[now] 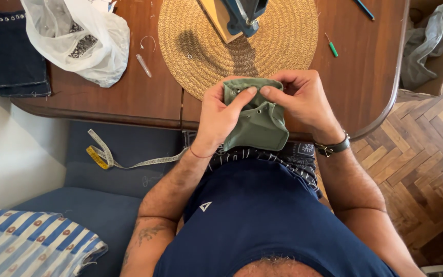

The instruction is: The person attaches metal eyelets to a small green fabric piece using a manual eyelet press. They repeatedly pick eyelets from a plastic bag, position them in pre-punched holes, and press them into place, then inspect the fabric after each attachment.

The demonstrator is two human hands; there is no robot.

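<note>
Holding green fabric piece (259,120) over table's near edge, just in front of round woven mat (238,43). Left hand (219,119) and right hand (303,102) both pinching its top hem, grips clenched, thumbs meeting. Metal eyelets showing along fabric.

I log the held fabric piece (259,123) as olive green with small metal eyelets. Round woven placemat (288,36): straw tan. Table (124,97): reddish-brown wood. Plastic bag (78,36): translucent white. Folded denim (11,56): dark navy, with a row of silver studs. Measuring tape (103,156): yellow fading to pale grey. Shirt (262,215): navy with a small white mark. Cushion (26,241): blue and white stripes with red dots. Screwdriver handle (333,49): green. Floor (426,154): brown herringbone parquet.
</note>
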